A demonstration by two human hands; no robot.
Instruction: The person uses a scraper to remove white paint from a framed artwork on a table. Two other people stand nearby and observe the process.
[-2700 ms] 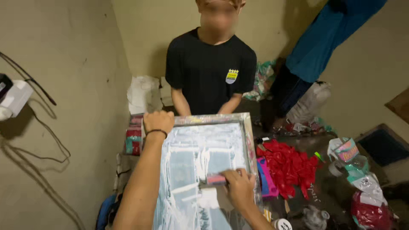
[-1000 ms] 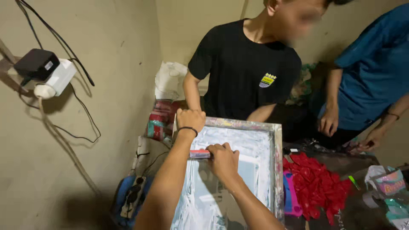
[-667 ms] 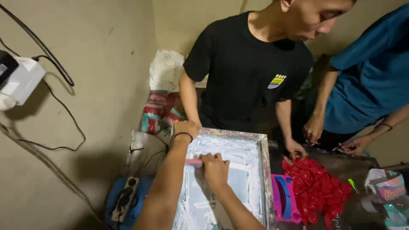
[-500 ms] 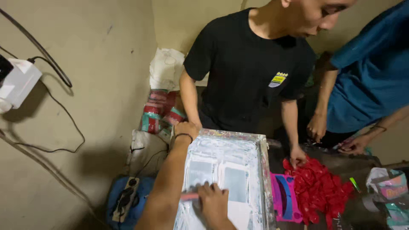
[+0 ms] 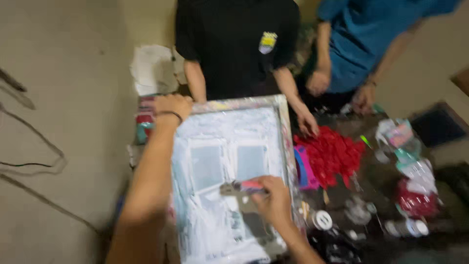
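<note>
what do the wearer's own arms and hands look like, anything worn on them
Both forearms are bare, with no sleeves in view and no gloves. The left hand has a thin dark band around its wrist. The right hand shows no band, watch or ring that can be made out, though the picture is blurred. The fingers are uncovered.
</note>
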